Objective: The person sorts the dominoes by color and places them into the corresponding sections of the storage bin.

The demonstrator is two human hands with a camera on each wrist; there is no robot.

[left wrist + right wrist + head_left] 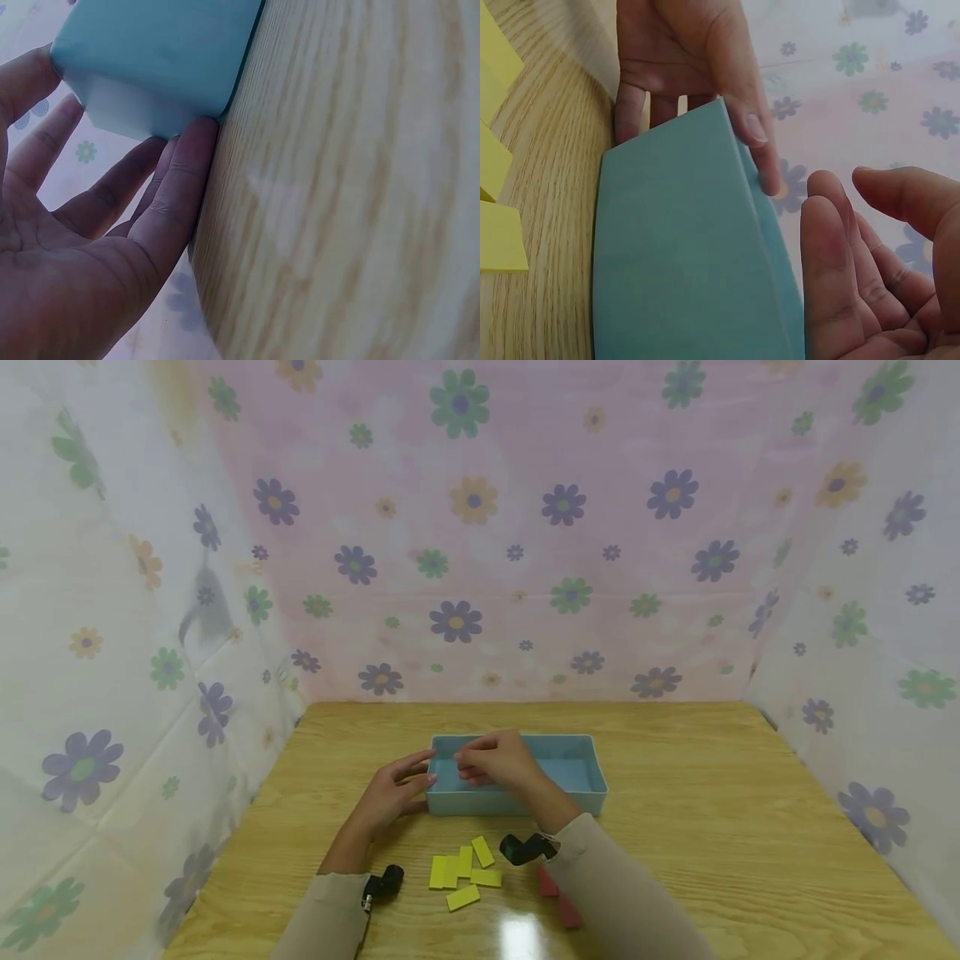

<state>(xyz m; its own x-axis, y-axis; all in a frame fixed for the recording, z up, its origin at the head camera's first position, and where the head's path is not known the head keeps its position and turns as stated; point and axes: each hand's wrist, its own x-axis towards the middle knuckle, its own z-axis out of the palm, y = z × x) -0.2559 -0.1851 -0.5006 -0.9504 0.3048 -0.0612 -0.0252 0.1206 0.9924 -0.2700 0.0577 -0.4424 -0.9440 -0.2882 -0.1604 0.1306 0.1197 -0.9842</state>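
Observation:
A light blue rectangular tray stands on the wooden table. My left hand is at its left end. In the left wrist view that hand's spread fingers touch the tray's end wall, the lowest one close to the tabletop. The right wrist view has the left thumb at the tray's rim. Over the left part of the tray is my right hand, its fingers loosely bent. In its wrist view the right thumb stands apart from the fingertips, and nothing shows between them.
Several yellow rectangular pieces lie in front of the tray, some overlapping. Red pieces lie partly hidden beneath the right sleeve. Flower-patterned cloth encloses the table at the back and both sides.

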